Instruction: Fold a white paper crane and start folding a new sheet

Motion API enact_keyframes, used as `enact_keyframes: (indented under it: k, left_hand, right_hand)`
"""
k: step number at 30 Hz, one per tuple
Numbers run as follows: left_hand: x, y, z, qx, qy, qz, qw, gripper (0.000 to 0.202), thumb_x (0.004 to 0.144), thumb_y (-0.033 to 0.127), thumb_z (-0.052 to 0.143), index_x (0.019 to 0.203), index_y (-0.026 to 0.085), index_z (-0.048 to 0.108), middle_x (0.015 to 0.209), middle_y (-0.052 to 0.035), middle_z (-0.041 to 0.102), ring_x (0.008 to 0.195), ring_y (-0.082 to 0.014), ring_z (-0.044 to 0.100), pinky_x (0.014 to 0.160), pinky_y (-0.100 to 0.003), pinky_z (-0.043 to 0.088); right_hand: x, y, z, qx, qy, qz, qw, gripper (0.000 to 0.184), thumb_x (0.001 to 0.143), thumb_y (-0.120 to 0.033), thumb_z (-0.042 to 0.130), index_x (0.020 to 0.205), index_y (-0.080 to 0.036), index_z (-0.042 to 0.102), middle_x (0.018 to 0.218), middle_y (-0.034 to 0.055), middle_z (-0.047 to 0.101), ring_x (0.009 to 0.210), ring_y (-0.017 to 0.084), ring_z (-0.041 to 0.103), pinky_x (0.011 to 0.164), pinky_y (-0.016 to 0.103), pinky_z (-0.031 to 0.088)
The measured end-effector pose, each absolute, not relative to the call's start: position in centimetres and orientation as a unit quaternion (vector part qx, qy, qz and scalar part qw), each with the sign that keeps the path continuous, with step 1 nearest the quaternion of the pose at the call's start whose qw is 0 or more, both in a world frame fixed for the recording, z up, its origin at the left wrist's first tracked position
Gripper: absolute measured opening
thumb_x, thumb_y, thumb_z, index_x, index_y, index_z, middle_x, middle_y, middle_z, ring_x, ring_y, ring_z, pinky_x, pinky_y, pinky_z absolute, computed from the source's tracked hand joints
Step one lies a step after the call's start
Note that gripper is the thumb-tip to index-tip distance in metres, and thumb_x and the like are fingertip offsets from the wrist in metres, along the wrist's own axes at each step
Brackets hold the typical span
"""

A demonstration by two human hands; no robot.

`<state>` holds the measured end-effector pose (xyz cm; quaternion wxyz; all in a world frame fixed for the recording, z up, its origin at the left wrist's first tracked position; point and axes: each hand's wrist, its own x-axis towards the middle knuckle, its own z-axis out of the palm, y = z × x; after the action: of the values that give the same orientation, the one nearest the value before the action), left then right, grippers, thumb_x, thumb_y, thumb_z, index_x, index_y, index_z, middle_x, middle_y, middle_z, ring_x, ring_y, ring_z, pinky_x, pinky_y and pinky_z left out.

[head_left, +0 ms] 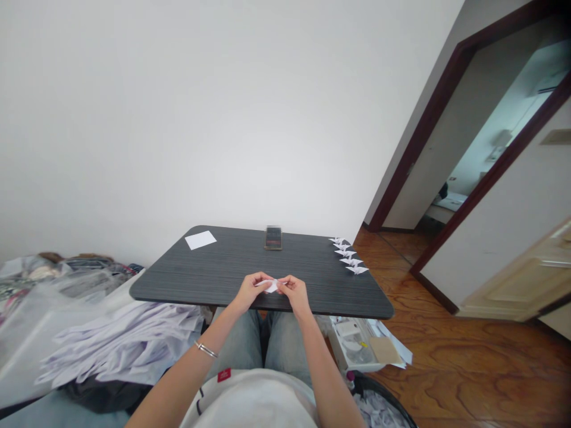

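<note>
Both my hands meet over the near edge of the dark table (214,279), pinching a small folded white paper (270,286) between them. My left hand (250,289) grips its left end with fingers closed; a bracelet shows on that wrist. My right hand (294,291) pinches the right end. A flat white sheet (200,239) lies at the table's far left corner. Several finished white paper cranes (349,257) stand in a row along the right edge.
A phone (273,237) stands upright at the table's far middle, against the white wall. White sheets are piled on the left (120,345). A box of papers (361,348) sits on the wooden floor, a bin of crumpled paper (383,410) below it. An open doorway is at the right.
</note>
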<state>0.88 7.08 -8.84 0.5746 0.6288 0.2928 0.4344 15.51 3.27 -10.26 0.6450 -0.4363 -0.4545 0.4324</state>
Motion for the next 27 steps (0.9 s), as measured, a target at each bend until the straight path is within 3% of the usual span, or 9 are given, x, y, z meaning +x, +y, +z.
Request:
enact_keyframes:
  k: [7, 27]
  left_hand:
    - [0.81, 7.13, -8.88, 0.628, 0.294, 0.427, 0.58, 0.02, 0.065, 0.028, 0.068, 0.074, 0.011, 0.066, 0.066, -0.0031, 0.066, 0.059, -0.011, 0.055, 0.059, -0.021, 0.039]
    - [0.78, 7.22, -8.83, 0.607, 0.303, 0.436, 0.591, 0.022, 0.063, 0.029, 0.069, 0.074, 0.011, 0.068, 0.065, -0.0032, 0.066, 0.057, -0.0112, 0.054, 0.055, -0.021, 0.038]
  right_hand:
    - [15.53, 3.14, -10.13, -0.432, -0.449, 0.452, 0.638, 0.011, 0.058, -0.023, 0.07, 0.064, -0.016, 0.065, 0.048, -0.0023, 0.061, 0.045, 0.011, 0.054, 0.051, 0.024, 0.043]
    - [15.86, 3.2, -10.2, -0.408, -0.418, 0.495, 0.644, 0.02, 0.062, -0.026, 0.063, 0.076, -0.014, 0.07, 0.058, 0.0027, 0.067, 0.052, 0.013, 0.059, 0.054, 0.025, 0.048]
